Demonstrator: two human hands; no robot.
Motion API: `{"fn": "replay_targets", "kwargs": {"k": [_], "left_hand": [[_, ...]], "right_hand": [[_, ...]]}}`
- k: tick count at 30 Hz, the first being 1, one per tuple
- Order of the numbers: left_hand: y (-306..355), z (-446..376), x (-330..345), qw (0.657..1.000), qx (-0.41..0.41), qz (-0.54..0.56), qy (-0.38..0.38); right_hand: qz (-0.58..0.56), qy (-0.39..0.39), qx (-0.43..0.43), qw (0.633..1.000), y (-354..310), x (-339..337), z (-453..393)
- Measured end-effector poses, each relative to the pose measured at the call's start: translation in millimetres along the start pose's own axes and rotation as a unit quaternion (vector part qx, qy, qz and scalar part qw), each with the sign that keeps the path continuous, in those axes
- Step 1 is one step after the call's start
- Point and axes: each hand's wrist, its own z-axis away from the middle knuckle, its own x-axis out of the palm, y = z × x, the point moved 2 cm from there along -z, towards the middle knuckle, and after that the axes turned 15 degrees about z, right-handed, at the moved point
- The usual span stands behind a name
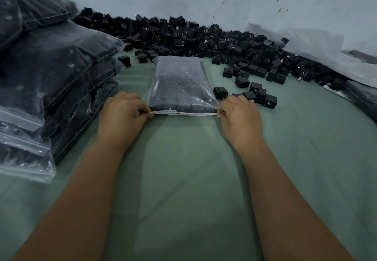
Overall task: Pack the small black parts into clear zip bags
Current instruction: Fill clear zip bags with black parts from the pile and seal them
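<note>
Pinching zip strip ends: left hand [122, 113], right hand [237, 113] | filled clear zip bag [179, 83] lying flat on green sheet [183, 179] | risking incomplete seal, parts spilling out.

Left hand [122, 113] and right hand [239, 115] outstretched, fingers pinched.

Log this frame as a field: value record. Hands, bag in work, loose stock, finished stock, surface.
left hand: pinches the near left corner of the filled zip bag
right hand: pinches the near right corner of the same bag
filled zip bag: lies flat on the cloth, packed with black parts, near edge stretched between both hands
loose black parts: heaped along the wall, some scattered near the right hand
stack of filled bags: piled at left
green cloth: covers the work surface
</note>
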Motion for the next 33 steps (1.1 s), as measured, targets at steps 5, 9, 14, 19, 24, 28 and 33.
{"fn": "replay_targets", "kwargs": {"k": [5, 9, 14, 19, 24, 28, 33], "left_hand": [[3.1, -0.5, 2.1, 1.000, 0.010, 0.000, -0.012], [3.7, -2.7, 4.0, 1.000, 0.016, 0.003, -0.020], [5.8, -1.9, 4.9, 0.999, 0.034, -0.001, 0.005], [9.0, -1.4, 8.2, 0.999, 0.039, -0.024, -0.005], [12.2, -2.9, 9.8, 0.999, 0.045, -0.017, -0.006], [12.0, -2.7, 11.1, 0.999, 0.043, -0.017, -0.001], [13.4, -2.2, 14.8, 0.998, 0.058, -0.019, -0.009]], "right_hand": [[0.003, -0.003, -0.026, 1.000, -11.2, 1.4, -2.7], [-0.007, -0.004, -0.014, 1.000, -10.0, 3.2, -3.7], [-0.018, -0.011, -0.006, 1.000, -10.7, 2.3, -3.8], [-0.022, -0.016, -0.030, 0.999, -16.7, 0.7, -5.2], [-0.032, -0.020, -0.026, 0.999, -18.3, 0.9, -6.9], [-0.031, -0.030, -0.016, 0.999, -19.7, 1.1, -6.6], [-0.029, -0.018, -0.035, 0.999, -23.7, -0.7, -5.7]]}}
